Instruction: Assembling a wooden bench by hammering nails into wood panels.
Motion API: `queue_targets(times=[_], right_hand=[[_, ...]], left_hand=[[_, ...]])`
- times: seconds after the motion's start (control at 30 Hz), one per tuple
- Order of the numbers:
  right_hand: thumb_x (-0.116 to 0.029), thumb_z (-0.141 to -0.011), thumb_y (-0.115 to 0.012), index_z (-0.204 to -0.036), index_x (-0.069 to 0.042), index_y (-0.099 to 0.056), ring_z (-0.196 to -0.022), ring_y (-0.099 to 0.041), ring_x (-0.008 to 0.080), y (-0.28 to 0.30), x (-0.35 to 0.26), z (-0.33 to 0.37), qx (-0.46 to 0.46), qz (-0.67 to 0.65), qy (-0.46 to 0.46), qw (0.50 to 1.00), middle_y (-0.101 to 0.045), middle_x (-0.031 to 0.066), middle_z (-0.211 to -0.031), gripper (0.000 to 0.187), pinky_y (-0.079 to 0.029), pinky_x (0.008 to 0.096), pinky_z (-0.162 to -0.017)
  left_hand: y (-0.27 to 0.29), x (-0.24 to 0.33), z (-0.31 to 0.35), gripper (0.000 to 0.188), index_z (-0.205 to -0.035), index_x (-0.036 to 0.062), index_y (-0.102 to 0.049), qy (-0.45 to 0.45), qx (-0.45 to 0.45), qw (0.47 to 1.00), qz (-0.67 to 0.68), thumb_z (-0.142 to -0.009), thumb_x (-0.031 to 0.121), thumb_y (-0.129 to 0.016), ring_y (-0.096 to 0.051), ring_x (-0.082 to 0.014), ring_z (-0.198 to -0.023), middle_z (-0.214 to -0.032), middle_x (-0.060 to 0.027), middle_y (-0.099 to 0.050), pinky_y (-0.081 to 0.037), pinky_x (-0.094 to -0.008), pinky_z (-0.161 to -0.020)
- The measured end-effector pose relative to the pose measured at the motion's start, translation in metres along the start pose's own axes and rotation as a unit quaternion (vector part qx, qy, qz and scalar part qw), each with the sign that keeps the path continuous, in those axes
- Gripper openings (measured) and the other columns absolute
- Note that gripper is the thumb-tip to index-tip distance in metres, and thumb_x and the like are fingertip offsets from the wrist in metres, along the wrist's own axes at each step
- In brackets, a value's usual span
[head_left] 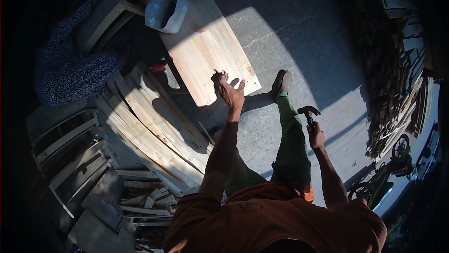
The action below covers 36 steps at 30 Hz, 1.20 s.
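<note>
A pale wooden board (213, 49) stretches away in front of me, its near end in sunlight. My left hand (232, 95) is over that end, thumb and fingers apart. Just beyond its fingertips is a small dark, spiky cluster (220, 75); I cannot make out what it is, and part of it may be shadow. To the right, my right hand (316, 138) is wrapped round the handle of a claw hammer (309, 111). The hammer is raised, its dark head up and apart from the board. Small dark spots show near the board's end corner.
A cut-open white plastic container (175, 16) stands on the board. Long planks (154, 126) lie at left, with wooden frames (70, 136) and offcuts (152, 199) nearby. A person in a patterned sleeve (77, 73) is at far left. Stacked wood (407, 94) and a motorcycle (388, 178) are at right.
</note>
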State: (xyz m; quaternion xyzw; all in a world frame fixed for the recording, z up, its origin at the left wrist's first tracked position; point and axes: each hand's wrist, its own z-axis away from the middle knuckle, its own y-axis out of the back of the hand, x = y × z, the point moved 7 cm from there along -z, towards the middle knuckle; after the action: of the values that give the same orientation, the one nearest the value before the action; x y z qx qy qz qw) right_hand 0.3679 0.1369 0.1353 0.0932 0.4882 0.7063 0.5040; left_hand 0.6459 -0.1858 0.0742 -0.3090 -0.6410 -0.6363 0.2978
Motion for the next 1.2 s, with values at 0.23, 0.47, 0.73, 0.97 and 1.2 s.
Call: queue_targets(times=[0.23, 0.47, 0.73, 0.97, 1.2], right_hand=[[-0.035, -0.094, -0.057, -0.107, -0.004, -0.049, -0.074, -0.058, 0.0528, 0.111, -0.059, -0.171, -0.063, 0.053, 0.135, 0.987, -0.061, 0.0295, -0.075, 0.034, -0.044, 0.0587, -0.062], [-0.026, -0.093, -0.058, -0.098, -0.006, -0.05, -0.078, -0.061, 0.0483, 0.166, -0.134, -0.291, -0.053, 0.052, 0.183, 0.98, -0.065, 0.0227, -0.079, 0.022, -0.046, 0.0551, -0.062], [-0.029, -0.089, -0.061, -0.107, -0.011, -0.052, -0.08, -0.059, 0.0511, 0.152, -0.268, -0.412, -0.135, 0.111, 0.242, 0.954, -0.065, 0.0253, -0.082, 0.027, -0.045, 0.0594, -0.07], [-0.038, -0.093, -0.056, -0.106, -0.01, -0.051, -0.07, -0.064, 0.0447, 0.093, -0.418, -0.509, -0.203, 0.229, 0.37, 0.877, -0.066, 0.0181, -0.082, 0.031, -0.05, 0.0561, -0.06], [-0.019, -0.094, -0.054, -0.105, -0.01, -0.052, -0.06, -0.062, 0.0301, 0.096, -0.525, -0.574, -0.15, 0.246, 0.482, 0.828, -0.053, 0.0142, -0.094, 0.014, -0.051, 0.0445, -0.048]], left_hand=[[-0.04, 0.026, 0.01, 0.083, -0.123, 0.0022, -0.045, -0.008, 0.09, 0.983, -0.157, -0.056, 0.023, -0.089, -0.057, -0.0401, -0.11, -0.119, -0.0196, -0.058, -0.044, -0.0502, -0.094], [0.028, 0.078, -0.157, 0.051, -0.117, 0.0021, -0.054, 0.054, 0.218, 0.972, -0.066, -0.075, 0.019, -0.079, -0.062, -0.0385, -0.099, -0.103, -0.0176, -0.065, -0.049, -0.0451, -0.083], [0.056, 0.039, -0.434, 0.032, -0.121, 0.0127, -0.061, 0.088, -0.05, 0.956, -0.276, -0.09, 0.017, -0.057, -0.064, -0.0365, -0.096, -0.109, -0.0169, -0.066, -0.051, -0.0472, -0.082], [0.024, -0.079, -0.451, 0.019, -0.086, 0.0089, -0.066, 0.04, -0.061, 0.939, -0.336, -0.085, 0.027, -0.06, -0.064, -0.0269, -0.079, -0.089, -0.0121, -0.067, -0.05, -0.0404, -0.067], [-0.007, -0.063, -0.475, 0.023, -0.086, 0.0043, -0.063, 0.158, -0.253, 0.885, -0.357, -0.075, 0.024, -0.066, -0.066, -0.0305, -0.076, -0.081, -0.017, -0.065, -0.05, -0.0472, -0.067]])
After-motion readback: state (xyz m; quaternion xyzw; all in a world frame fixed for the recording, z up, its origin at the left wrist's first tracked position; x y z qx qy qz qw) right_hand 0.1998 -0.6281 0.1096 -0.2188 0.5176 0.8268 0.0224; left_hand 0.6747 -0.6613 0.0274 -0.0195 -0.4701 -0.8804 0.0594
